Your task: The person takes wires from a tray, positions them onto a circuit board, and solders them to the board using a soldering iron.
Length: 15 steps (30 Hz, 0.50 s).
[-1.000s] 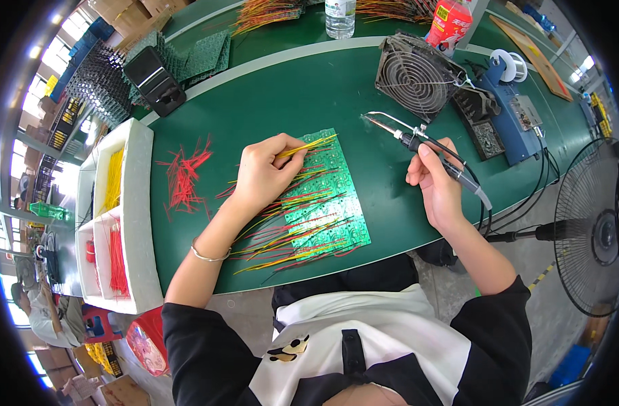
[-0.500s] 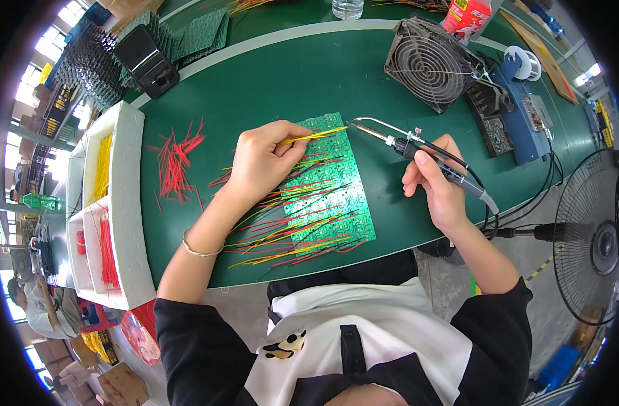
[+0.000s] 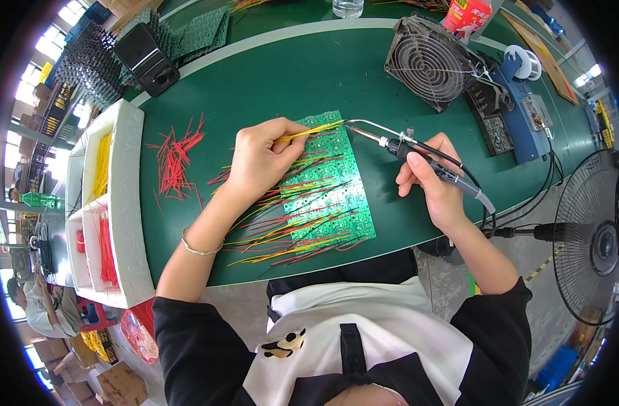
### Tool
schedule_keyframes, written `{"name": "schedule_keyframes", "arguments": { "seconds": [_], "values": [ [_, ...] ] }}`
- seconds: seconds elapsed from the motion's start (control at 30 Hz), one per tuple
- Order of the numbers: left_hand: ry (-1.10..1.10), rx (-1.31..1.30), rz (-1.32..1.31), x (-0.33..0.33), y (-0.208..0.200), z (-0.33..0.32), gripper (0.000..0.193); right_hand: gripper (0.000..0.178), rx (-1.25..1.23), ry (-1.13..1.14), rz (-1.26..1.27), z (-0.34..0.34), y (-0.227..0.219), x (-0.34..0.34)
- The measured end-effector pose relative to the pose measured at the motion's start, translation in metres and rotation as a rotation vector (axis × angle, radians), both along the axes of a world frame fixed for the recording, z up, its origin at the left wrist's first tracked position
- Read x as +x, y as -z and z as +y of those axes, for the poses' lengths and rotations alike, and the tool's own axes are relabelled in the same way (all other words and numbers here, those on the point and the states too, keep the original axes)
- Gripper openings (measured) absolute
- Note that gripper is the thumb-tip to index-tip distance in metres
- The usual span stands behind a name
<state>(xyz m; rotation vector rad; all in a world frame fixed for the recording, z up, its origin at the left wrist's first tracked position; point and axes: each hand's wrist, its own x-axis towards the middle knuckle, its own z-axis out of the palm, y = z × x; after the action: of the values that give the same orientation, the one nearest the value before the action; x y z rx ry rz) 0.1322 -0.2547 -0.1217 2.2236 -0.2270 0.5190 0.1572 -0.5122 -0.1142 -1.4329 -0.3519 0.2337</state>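
Green circuit board [image 3: 355, 193] laid on table [image 3: 269, 74] between hands, crossed by thin wires [image 3: 302, 197]. Soldering iron [image 3: 398, 148] gripped by curled right hand [image 3: 436, 183]. Yellow wires [image 3: 323, 128] pinched by closed left hand [image 3: 263, 154] over board's far end, near iron's tip; contact cannot be told. Farther, fan [image 3: 425, 64] placed.

Ahead of me: clear bottle [image 3: 348, 8], red bottle [image 3: 466, 18] near square grilled fan [image 3: 425, 68]; off my right, upright round black fan [image 3: 604, 244]; off my left, co-worker [image 3: 49, 310], with cardboard box [image 3: 123, 383] lower down

Right hand [image 3: 436, 189] holds a soldering iron [image 3: 398, 149], perhaps touching yellow wires [image 3: 321, 129].
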Motion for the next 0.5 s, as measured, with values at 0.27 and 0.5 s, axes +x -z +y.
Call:
{"name": "schedule_keyframes", "arguments": {
  "seconds": [0.27,0.5],
  "values": [
    [-0.018,0.006,0.004,-0.0002,-0.0009,0.0,0.009,0.021,0.001,0.0,0.011,0.0019,-0.0012,-0.0001],
    [-0.017,0.015,0.002,-0.0001,-0.0011,-0.0002,0.006,0.02,0.001,0.004,0.016,0.0012,0.0006,0.0005]
  ]
}}
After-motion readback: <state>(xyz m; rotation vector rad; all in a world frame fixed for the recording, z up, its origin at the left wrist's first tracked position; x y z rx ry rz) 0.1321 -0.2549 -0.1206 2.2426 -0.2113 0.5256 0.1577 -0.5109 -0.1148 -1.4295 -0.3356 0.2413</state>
